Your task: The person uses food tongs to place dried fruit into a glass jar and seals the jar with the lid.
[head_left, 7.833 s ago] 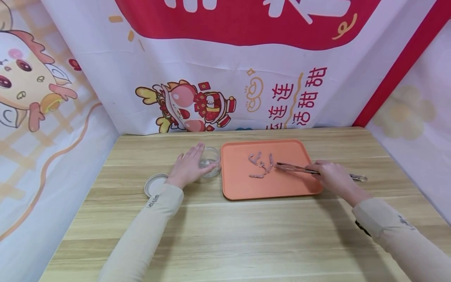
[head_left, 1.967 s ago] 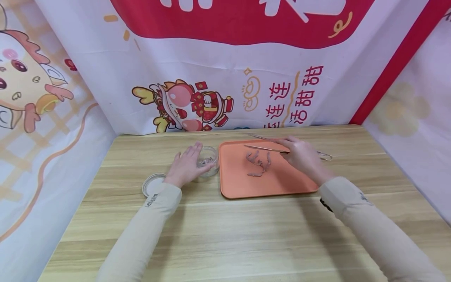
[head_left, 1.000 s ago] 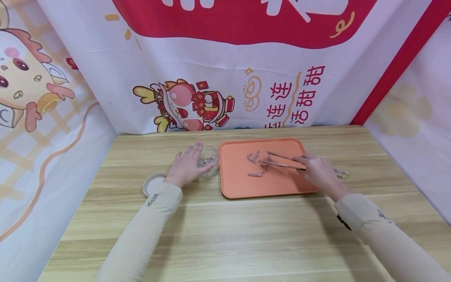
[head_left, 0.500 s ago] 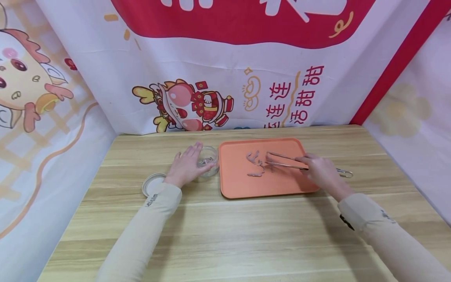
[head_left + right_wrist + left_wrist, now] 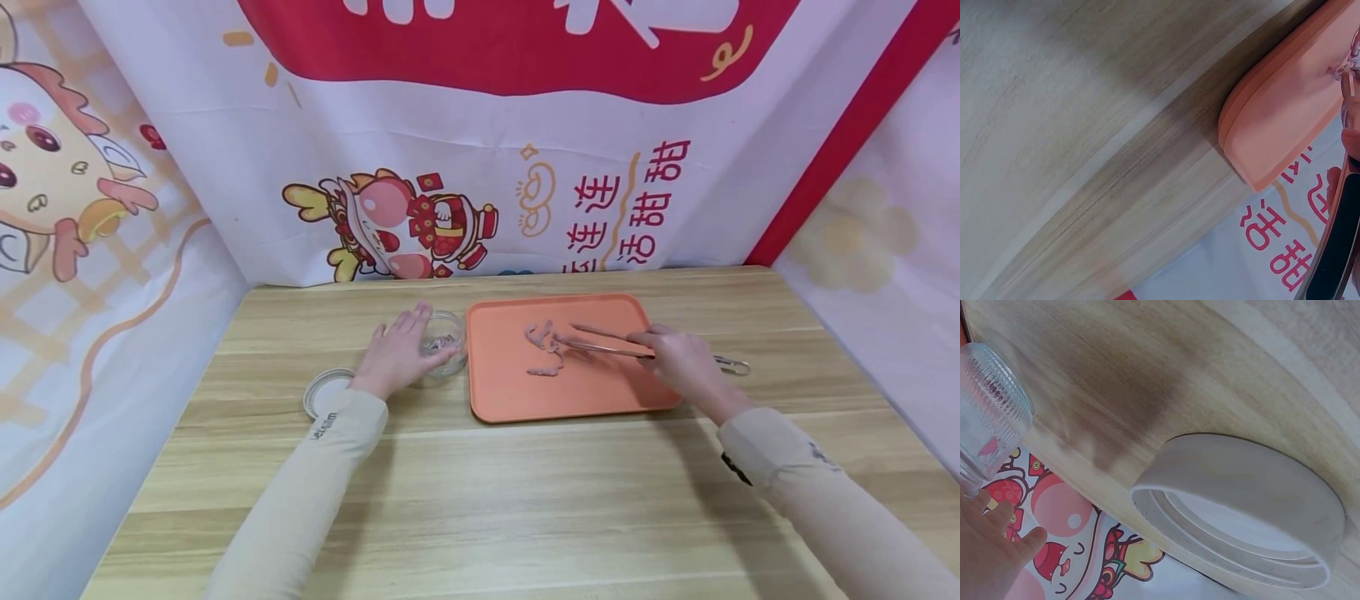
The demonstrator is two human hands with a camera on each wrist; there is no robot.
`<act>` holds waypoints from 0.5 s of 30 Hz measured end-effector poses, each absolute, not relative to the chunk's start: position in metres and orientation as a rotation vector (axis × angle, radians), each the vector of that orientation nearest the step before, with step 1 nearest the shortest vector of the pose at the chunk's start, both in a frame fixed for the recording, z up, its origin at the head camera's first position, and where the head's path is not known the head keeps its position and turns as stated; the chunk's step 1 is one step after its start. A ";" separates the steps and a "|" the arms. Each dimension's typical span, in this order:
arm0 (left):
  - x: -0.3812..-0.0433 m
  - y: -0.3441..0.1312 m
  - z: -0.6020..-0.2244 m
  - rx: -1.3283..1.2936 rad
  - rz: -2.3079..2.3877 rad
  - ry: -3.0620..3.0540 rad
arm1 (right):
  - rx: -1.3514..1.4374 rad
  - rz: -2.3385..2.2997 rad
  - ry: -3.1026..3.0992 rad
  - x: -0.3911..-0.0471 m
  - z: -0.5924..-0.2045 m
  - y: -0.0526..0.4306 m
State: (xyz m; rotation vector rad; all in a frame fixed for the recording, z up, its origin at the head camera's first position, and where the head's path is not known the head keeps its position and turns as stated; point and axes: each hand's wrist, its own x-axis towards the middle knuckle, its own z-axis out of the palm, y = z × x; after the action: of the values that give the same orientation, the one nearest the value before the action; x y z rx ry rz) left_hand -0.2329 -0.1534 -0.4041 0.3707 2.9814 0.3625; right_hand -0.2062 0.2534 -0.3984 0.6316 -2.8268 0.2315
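My left hand (image 5: 396, 357) holds a clear glass jar (image 5: 448, 325), its thumb across the near side and its fingers along the left. Small pinkish-grey pieces show inside the jar. In the left wrist view the jar (image 5: 991, 403) has ribbed walls. My right hand (image 5: 684, 363) grips metal tongs (image 5: 617, 351) with dark handle covers, also in the right wrist view as tongs (image 5: 1335, 244). Their tips are low over the orange tray (image 5: 517, 404), among several thin pinkish-grey strips (image 5: 543, 372). Whether a strip is pinched between the tips, I cannot tell.
A white round lid (image 5: 327, 392) lies on the wooden table (image 5: 480, 508), left of the jar and beside the left sleeve. Its hollow inside shows in the left wrist view. A printed cloth (image 5: 465, 142) hangs behind the table, with more cloth at both sides.
The right hand brought the tongs from the tray's back edge down to the strips; their spread arms have drawn closer. More pieces show in the jar than at first. The left hand stays put.
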 end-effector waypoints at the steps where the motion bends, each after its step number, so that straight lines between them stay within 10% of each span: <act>1: -0.233 -0.153 -0.404 0.368 0.366 2.980 | 0.639 0.227 -2.819 -0.207 -0.399 0.253; 15: -0.233 -0.153 -0.405 0.361 0.376 2.973 | 0.707 0.251 -2.764 -0.209 -0.403 0.251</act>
State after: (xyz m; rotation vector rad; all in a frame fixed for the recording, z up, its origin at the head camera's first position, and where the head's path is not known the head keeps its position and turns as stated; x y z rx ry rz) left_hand -0.2331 -0.1533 -0.4045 0.3605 2.9729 0.3763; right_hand -0.2087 0.2507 -0.4032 0.7068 -2.7642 0.2509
